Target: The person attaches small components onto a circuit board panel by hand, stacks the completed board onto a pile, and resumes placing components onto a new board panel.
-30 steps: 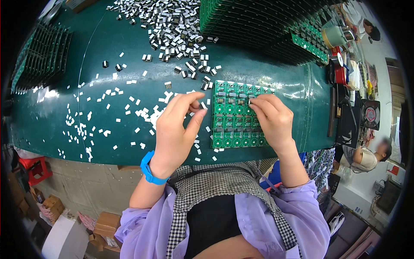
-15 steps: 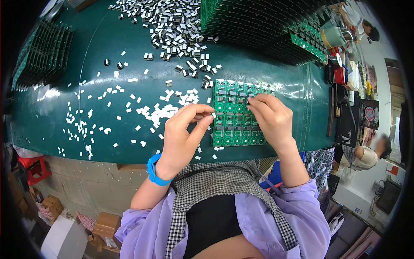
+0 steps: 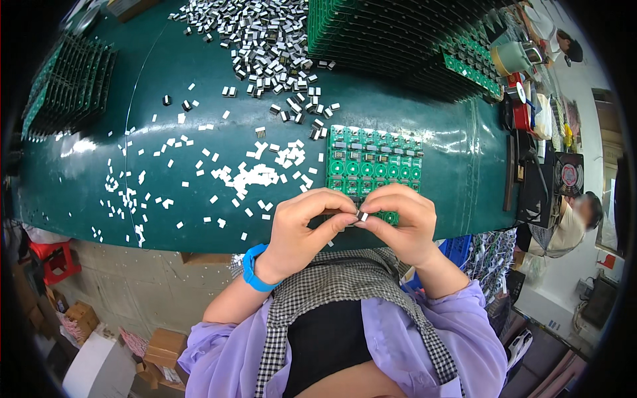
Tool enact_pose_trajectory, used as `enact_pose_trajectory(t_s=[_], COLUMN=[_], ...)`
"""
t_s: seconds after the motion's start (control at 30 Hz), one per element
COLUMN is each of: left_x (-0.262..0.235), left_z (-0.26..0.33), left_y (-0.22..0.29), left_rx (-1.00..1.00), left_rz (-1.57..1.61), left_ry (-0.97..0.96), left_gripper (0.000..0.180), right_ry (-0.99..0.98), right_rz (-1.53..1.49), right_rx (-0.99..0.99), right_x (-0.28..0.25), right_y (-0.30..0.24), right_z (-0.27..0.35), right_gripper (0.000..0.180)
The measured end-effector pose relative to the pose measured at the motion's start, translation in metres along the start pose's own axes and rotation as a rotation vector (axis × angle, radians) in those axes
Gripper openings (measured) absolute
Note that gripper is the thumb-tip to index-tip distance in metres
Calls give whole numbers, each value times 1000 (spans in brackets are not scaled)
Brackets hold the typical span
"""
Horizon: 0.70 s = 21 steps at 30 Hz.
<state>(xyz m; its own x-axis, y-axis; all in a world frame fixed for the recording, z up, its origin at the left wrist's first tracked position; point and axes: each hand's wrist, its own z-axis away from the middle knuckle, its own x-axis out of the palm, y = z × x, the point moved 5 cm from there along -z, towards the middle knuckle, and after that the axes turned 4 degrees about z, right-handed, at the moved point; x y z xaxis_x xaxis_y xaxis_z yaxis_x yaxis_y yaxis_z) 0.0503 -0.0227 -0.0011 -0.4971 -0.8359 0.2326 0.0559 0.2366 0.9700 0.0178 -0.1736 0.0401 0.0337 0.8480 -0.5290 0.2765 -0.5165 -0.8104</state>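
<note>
The left hand [image 3: 298,227] and right hand [image 3: 409,224] pinch one part [image 3: 363,216], which might drop onto the boards [image 3: 373,169] if either slips.

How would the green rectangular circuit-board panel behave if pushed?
The green rectangular circuit-board panel is probably stiff: it lies flat. Broad and low, it would likely slide, not tip, on the shiny green tabletop. Its small raised components could be fragile.
</note>
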Motion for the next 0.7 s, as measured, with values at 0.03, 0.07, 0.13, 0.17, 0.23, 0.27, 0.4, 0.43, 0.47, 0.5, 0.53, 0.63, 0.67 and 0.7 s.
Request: enact_pose_trajectory(t_s=[0.03,0.07,0.13,0.17,0.23,0.27,0.4,0.43,0.47,0.5,0.53,0.63,0.67,0.7], left_x=[0,-1,1,1,9,10,5,6,7,8,7,7,5,5], left_z=[0,-1,-1,-1,0,0,-1,-2,-1,0,-1,-4,-6,-8], left_y=[3,3,9,10,11,13,8,7,11,15,16,20,22,23], left_rx=[71,70,195,194,164,179,157,156,239,322,348,365,364,372], left_rz=[-80,-80,-208,-208,-143,-172,-365,-365,-426,-488,-512,-548,-547,-636], left_ry=[9,9,-48,-48,-176,-154,40,38,44,50,70,70,70,38], left_gripper=[12,12,14,14,15,18,18,18,18,17,14,14,14,14], right_ry=[-7,-6,-52,-52,-293,-266,-6,-6,31,67,67,121,132,145], right_rz=[-16,-16,-11,-12,-546,-596,195,194,205,214,212,169,152,137], right_rx=[7,7,-27,-27,270,313,-129,-127,-119,-112,-112,-53,-43,-30], right_x=[0,-1,0,-3,6,7,-3,-2,-3,-3,-2,-4,-6,-9], right_y=[1,0,-3,-1,13,18,-5,-6,-7,-7,-7,-3,-1,2], right_z=[0,-1,-3,-5,-3,-1,-5,-3,-2,-1,1,2,1,0], right_gripper=[21,21,20,20,20,21,20,20,20,20,20,19,18,17])
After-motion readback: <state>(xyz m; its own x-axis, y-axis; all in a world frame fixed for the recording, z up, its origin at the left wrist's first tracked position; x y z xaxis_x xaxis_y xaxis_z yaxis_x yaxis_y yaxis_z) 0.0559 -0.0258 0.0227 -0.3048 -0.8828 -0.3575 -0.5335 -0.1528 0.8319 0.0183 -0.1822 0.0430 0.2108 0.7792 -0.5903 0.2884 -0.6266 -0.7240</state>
